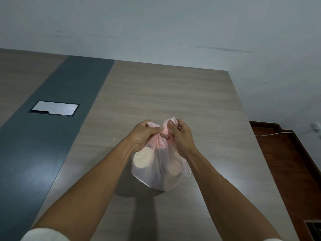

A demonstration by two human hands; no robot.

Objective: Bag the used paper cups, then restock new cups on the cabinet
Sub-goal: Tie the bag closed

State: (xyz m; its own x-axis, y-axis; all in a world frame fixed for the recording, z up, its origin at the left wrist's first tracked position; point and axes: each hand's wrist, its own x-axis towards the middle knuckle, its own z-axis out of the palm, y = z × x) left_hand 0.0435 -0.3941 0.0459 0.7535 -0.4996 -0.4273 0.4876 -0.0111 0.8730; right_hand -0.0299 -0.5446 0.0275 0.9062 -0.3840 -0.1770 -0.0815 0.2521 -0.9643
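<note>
bag [160, 168] sits centre frame, low on the wood-grain cabinet top [173, 94], hanging just below both hands with its neck bunched up between them. thin translucent pinkish plastic, round pale paper cups [141, 157] showing through the side, at least two. left hand [142, 134] is pinched closed on the left handle tail, right hand [180, 134] pinched closed on the right tail, knuckles nearly touching over the gathered neck. fingers [165, 136] curl tight into the twist. grey stripe with a metal plate [54, 108] in the left of frame, well apart from the bag.
</note>
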